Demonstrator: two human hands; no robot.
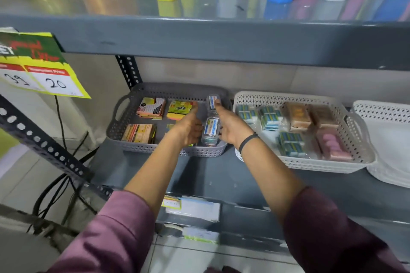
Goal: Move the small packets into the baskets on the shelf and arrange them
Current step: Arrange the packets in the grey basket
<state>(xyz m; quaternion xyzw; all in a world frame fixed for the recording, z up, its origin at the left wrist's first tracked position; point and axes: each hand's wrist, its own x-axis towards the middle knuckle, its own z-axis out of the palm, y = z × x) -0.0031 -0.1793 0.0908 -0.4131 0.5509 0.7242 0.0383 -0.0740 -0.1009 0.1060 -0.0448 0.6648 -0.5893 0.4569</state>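
From the head camera we see a grey shelf (199, 175) with 3 baskets set side by side under a thick upper shelf edge (221, 40) that hangs low over them. The grey basket (124, 115) sits at the left, just beside a perforated upright post (128, 71); the white basket (359, 139) touches or nearly touches its right rim, and a second white basket (388, 117) lies at the far right, cut off by the frame. Bare shelf shows in front of the baskets.

Both arms reach forward into the grey basket's right end. Our left hand (188, 126) is half curled, its fingers against the left side of a clear packet (210, 131) with a blue and white label; whether it truly grips we cannot tell. Our right hand (230, 126), with a dark band at the wrist, is curled around the packet's right side, its forefinger stretched to a second clear packet (213, 102) standing at the back rim.

Orange and yellow packets (152, 107) fill the basket's left part. Teal, brown and pink packets (290, 142) lie in the white basket.

A yellow price sign (44, 68) reads 39 and 20; the packet print is too blurred to read.
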